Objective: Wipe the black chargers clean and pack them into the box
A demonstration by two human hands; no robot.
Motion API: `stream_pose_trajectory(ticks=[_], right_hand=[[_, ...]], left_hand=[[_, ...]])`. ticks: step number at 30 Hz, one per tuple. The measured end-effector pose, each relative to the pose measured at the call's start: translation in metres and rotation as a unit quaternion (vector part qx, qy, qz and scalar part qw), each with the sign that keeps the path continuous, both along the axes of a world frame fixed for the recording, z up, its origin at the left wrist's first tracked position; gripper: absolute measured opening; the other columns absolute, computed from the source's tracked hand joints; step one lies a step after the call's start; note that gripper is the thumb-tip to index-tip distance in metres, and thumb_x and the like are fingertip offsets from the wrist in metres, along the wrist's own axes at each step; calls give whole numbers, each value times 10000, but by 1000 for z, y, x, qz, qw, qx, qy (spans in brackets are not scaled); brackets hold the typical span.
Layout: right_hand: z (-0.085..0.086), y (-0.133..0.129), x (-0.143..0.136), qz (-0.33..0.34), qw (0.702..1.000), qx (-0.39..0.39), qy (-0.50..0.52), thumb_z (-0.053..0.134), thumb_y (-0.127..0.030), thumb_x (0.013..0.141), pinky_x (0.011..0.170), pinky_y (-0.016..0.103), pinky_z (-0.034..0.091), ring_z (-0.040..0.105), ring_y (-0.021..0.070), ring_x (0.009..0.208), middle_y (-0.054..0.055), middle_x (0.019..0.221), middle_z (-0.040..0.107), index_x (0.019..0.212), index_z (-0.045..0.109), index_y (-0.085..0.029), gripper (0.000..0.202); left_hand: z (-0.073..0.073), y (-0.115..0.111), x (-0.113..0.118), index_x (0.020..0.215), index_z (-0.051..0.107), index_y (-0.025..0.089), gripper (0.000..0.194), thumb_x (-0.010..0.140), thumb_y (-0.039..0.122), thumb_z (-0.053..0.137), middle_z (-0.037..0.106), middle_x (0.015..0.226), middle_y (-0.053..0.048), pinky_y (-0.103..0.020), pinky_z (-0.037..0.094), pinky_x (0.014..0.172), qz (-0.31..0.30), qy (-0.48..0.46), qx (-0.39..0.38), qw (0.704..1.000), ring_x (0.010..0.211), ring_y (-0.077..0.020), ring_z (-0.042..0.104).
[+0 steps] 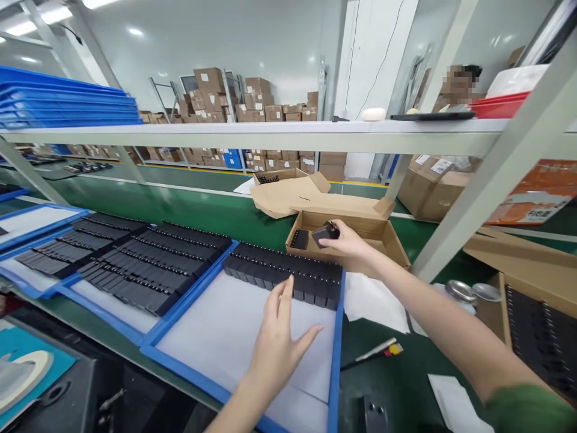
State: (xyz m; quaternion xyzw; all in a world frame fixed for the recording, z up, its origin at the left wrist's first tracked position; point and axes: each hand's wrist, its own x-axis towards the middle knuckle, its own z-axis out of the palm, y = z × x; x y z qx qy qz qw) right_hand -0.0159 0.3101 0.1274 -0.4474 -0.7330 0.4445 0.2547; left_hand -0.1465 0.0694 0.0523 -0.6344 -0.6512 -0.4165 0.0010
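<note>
My right hand (349, 242) grips a small black rectangular block (323, 233) above the open cardboard box (396, 245). Inside that box, at its left end, stand more black blocks (300, 239). My left hand (277, 340) hovers over the blue-rimmed tray (336, 361), fingers apart and holding nothing. Along the far side of this tray runs a double row of black blocks (279, 264) with shiny dots on top. The white tray floor shows in front of the row.
More blue trays packed with black blocks (148, 258) lie to the left. A shelf (270, 133) crosses above the bench, with a slanted post (491, 162) at right. Another box of black parts (536, 331) stands right. A cable (374, 352) lies beside the tray. A person (460, 90) is beyond.
</note>
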Motion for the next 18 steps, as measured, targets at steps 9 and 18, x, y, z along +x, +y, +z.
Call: stream_pose_trajectory(ticks=[9, 18], right_hand=[[-32, 109, -98, 6, 985, -38, -169, 625, -365, 968, 892, 429, 576, 648, 222, 1060, 93, 1247, 622, 1257, 591, -162, 355], [-33, 114, -120, 16, 986, -25, -164, 627, -376, 965, 905, 435, 570, 644, 234, 1075, 96, 1252, 621, 1253, 595, -153, 365]], left_hand=[[-77, -60, -36, 1412, 467, 306, 446, 983, 429, 477, 530, 1366, -133, -563, 585, 925, 165, -140, -3, 976, 1231, -346, 596], [-65, -60, -24, 1365, 478, 304, 361, 1008, 349, 458, 523, 1355, -123, -566, 565, 981, 127, -139, -37, 981, 1238, -304, 588]])
